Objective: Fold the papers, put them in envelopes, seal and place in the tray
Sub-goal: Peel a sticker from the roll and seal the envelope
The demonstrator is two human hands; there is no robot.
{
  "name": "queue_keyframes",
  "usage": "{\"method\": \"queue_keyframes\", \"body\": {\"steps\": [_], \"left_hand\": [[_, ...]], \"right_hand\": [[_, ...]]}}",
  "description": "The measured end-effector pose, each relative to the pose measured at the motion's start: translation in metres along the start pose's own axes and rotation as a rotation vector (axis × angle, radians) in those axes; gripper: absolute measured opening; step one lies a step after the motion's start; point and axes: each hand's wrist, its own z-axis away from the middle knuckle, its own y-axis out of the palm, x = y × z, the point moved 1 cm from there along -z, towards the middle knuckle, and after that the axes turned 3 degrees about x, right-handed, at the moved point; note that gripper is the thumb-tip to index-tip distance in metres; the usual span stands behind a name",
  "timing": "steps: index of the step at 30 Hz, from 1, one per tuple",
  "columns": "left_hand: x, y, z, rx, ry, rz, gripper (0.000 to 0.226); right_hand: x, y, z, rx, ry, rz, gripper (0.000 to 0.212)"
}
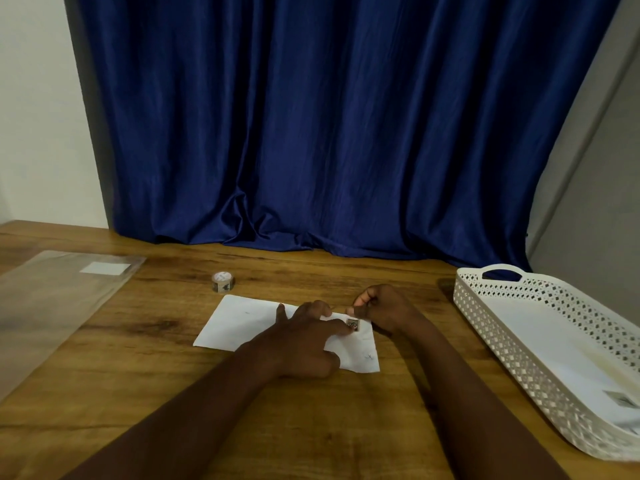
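A white envelope (pixel 239 323) lies flat on the wooden table in front of me. A small patterned sticker (pixel 352 323) sits near its upper right corner. My left hand (pixel 304 341) rests on the envelope, fingers spread, with the index fingertip pressing on the sticker. My right hand (pixel 381 308) hovers just right of the sticker, fingers curled in and thumb and fingertips pinched together; nothing shows between them. A white perforated tray (pixel 512 358) stands at the right and holds white envelopes, one showing a sticker near its front end.
A small roll of patterned tape (pixel 223 281) stands behind the envelope. A clear plastic sleeve (pixel 52 306) with a white label lies at the left. A blue curtain (pixel 329 133) hangs behind the table's far edge.
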Motion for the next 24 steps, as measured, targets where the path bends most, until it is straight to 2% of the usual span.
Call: {"method": "queue_keyframes", "body": {"steps": [3, 6, 10, 17, 24], "left_hand": [[0.000, 0.001, -0.002, -0.002, -0.004, 0.001, 0.064], [0.000, 0.002, -0.002, -0.020, -0.004, 0.000, 0.060], [0.000, 0.009, -0.005, -0.095, 0.043, -0.041, 0.054], [0.006, 0.010, -0.011, -0.037, 0.066, -0.091, 0.056], [0.009, 0.013, -0.013, -0.074, 0.077, -0.084, 0.057]], "right_hand": [[-0.001, -0.012, 0.003, 0.088, -0.001, -0.064, 0.031], [0.001, -0.014, 0.005, 0.131, -0.017, -0.024, 0.030], [0.001, -0.014, 0.002, 0.134, -0.035, 0.014, 0.027], [0.003, -0.013, 0.003, 0.132, -0.025, 0.017, 0.027], [0.002, -0.013, 0.002, 0.139, -0.025, 0.006, 0.026]]}}
